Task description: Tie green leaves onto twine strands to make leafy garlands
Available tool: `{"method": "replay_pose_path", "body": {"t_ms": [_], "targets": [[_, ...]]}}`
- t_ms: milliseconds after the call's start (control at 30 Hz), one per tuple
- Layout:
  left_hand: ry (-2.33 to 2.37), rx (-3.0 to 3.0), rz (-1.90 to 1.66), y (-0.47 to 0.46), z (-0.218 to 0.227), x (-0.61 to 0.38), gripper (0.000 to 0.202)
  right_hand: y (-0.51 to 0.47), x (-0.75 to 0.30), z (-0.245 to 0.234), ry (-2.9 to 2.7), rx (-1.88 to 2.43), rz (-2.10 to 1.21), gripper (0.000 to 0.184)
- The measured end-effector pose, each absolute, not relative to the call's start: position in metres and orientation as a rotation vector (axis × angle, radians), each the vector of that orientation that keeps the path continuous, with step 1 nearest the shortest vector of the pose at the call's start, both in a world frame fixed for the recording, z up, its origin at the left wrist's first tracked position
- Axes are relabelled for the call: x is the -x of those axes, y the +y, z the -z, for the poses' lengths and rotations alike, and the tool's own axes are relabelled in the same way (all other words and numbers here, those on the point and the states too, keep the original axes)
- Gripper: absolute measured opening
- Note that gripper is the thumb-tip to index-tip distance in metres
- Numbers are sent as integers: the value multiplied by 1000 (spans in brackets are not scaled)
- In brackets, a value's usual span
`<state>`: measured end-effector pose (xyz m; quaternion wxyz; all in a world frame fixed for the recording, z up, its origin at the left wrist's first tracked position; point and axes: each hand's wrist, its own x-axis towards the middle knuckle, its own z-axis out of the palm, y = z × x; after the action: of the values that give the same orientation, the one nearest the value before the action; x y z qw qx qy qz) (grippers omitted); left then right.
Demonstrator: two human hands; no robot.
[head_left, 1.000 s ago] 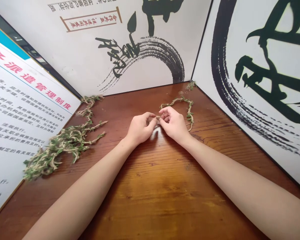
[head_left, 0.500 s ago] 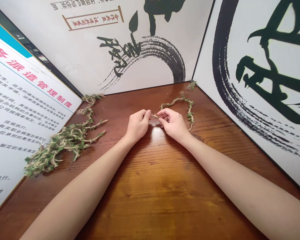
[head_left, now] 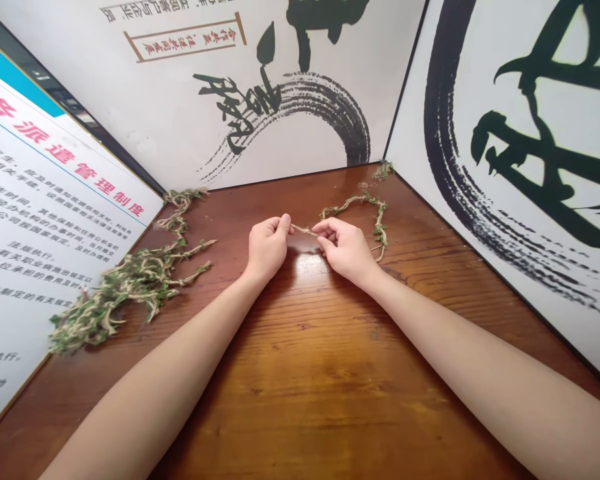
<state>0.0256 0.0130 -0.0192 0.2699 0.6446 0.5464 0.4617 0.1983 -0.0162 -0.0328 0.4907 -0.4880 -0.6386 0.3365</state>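
My left hand (head_left: 269, 247) is closed, with one end of a thin tan twine (head_left: 303, 229) pinched between thumb and fingers. A short stretch of it runs taut to my right hand (head_left: 344, 244), whose thumb and fingertips pinch it too. Behind my right hand a leafy twine garland (head_left: 380, 220), tan with small green leaves, curves over the table. It looks like part of the same strand, but the hand hides the join. Both hands are just above the wooden table (head_left: 300, 373).
At the left lies a tangled heap of leafy twine (head_left: 125, 287), with a strand trailing to the back corner. A small leafy bit (head_left: 384, 171) lies at the back right corner. Printed panels (head_left: 290, 133) stand along the table's back, left and right edges.
My left hand has moved a little to the left, so a longer piece of twine shows between the hands. My right hand has hardly moved.
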Motion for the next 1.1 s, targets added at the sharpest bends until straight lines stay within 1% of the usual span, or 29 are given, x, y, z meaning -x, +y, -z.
{"method": "replay_pose_path", "body": {"t_ms": [100,333,400,533,633,700,867,967,1033,1100], "targets": [[1469,-1734,-1250,13,19,-25,43,-15,-199,34,-1590,1197,-761,20],[1444,-1701,-1253,14,19,-24,44,-15,-200,33,-1572,1221,-717,20],[1367,-1727,-1178,13,16,-23,44,-14,-201,33,-1522,1259,-654,21],[1186,-1799,-901,11,7,-18,41,-13,-205,36,-1396,1322,-506,20],[1107,-1709,-816,12,4,-15,39,-11,-207,37,-1374,1343,-475,20],[1098,-1637,-811,13,5,-15,40,-12,-207,37,-1392,1341,-483,25],[1135,-1748,-816,11,8,-22,38,-23,-201,28,-1452,1218,-459,48],[1082,-1917,-812,8,7,-26,34,-30,-197,25,-1597,1088,-591,52],[1038,-1961,-800,8,7,-25,32,-31,-196,26,-1680,1051,-669,48],[1024,-1919,-782,9,6,-22,33,-30,-195,28,-1695,1086,-673,37]]}}
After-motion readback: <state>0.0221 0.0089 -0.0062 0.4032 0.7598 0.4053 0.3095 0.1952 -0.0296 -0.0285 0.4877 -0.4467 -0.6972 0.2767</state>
